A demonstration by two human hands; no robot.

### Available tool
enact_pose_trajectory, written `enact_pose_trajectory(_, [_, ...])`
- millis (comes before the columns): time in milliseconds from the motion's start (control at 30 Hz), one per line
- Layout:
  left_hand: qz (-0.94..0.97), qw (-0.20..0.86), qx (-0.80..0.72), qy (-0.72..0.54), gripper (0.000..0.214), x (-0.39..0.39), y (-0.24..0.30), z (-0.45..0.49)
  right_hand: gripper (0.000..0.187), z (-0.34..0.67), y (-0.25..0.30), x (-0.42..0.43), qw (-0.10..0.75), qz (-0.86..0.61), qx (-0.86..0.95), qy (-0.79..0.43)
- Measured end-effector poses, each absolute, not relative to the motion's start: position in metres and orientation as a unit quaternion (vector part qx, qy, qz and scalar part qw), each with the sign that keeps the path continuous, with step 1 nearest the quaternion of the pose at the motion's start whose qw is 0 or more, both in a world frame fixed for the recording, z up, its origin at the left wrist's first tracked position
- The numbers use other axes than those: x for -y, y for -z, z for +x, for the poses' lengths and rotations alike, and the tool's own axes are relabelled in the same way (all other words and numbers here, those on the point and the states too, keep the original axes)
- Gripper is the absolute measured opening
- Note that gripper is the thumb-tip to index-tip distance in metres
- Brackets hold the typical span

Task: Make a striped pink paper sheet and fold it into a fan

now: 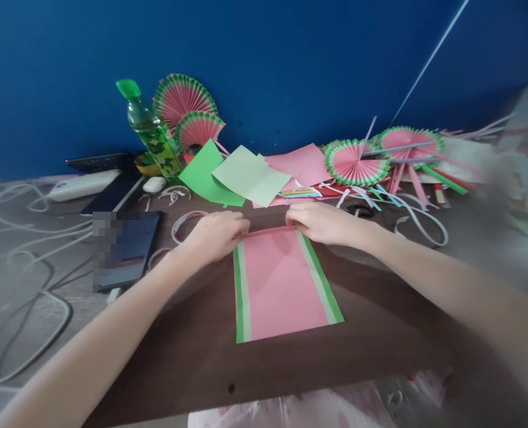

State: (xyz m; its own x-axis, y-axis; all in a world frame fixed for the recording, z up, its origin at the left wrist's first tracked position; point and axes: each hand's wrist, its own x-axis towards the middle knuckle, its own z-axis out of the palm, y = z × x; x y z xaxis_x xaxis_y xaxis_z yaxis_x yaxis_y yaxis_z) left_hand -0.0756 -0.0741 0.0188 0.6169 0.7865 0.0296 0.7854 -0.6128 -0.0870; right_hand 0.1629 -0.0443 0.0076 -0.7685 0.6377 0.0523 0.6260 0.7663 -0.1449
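Note:
A pink paper sheet (282, 285) with pale and dark green strips along both long sides lies flat on a dark brown board (380, 351). My left hand (217, 235) pinches the sheet's far left corner with curled fingers. At the far right corner my right hand (321, 223) does the same. The far edge looks folded over a little between the two hands.
Finished pink-and-green pleated paper fans (355, 160) lie at the back right among paper strips and scraps. Two more fans (184, 101) lean on the blue wall behind a green bottle (152, 131). Loose green and pink sheets (250, 175), a dark tablet (125, 246) and white cables (32, 226) lie nearby.

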Motion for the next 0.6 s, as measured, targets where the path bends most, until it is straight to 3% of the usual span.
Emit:
enact_pose_trajectory(300, [-0.893, 0.186, 0.408, -0.041, 0.017, 0.089, -0.016, -0.065, 0.027, 0.155, -0.010, 0.063, -0.018, -0.335, 0.935, 0.115])
enact_pose_trajectory(600, [-0.880, 0.213, 0.422, -0.046, 0.016, 0.102, -0.014, -0.055, 0.024, 0.141, -0.011, 0.079, -0.038, -0.375, 0.915, 0.146])
